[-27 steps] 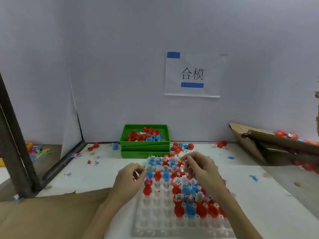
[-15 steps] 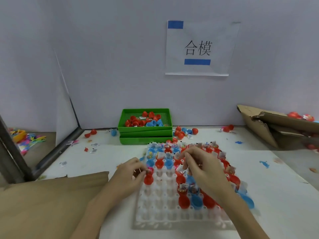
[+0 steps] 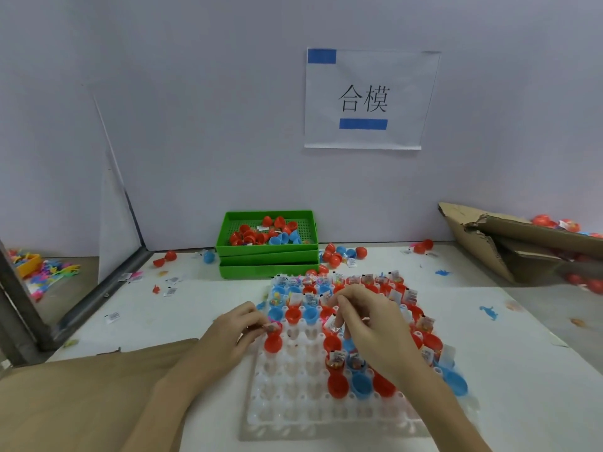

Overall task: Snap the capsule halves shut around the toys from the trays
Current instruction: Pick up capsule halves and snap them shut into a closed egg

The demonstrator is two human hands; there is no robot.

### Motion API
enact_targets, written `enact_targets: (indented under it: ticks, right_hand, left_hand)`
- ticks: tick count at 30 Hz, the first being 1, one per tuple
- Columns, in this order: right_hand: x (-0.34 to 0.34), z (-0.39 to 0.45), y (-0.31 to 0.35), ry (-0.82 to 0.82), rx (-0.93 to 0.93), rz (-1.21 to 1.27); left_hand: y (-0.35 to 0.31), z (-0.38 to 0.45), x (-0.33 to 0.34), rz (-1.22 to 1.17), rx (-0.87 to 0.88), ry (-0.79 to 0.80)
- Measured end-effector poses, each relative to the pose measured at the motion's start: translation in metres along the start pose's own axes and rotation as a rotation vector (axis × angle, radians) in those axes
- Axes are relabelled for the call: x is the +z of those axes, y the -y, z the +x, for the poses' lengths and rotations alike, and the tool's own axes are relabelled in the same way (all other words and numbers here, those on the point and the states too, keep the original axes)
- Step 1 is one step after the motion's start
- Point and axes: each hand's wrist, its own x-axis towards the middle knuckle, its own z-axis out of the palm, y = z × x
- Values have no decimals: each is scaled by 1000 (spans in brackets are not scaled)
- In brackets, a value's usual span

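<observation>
White table (image 3: 489,370), ridged plastic tray (image 3: 293,415), round red capsule halves (image 3: 273,343)

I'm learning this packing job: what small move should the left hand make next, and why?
Probably press the small toy packet down into the red capsule half. The left hand pinches it just above that open half in the white tray, so seating it comes before capping.

white table (image 3: 489,370), clear tray (image 3: 293,402) (gridded), green trays (image 3: 267,269)
</observation>
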Motion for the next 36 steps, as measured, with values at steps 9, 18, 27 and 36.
enact_targets:
  ticks: [9, 18, 27, 36]
  right_hand:
    - [4, 1, 2, 43, -9, 71]
    - [3, 4, 2, -25, 36, 276]
    - [0, 4, -8, -55, 76, 256]
    - [5, -4, -1, 39, -19, 204]
  left_hand:
    - [-27, 9, -4, -93, 5, -164]
    - [-78, 44, 11, -106, 177, -214]
    - [-73, 41, 39, -536, 16, -340]
    - [-68, 34, 23, -784, -84, -333]
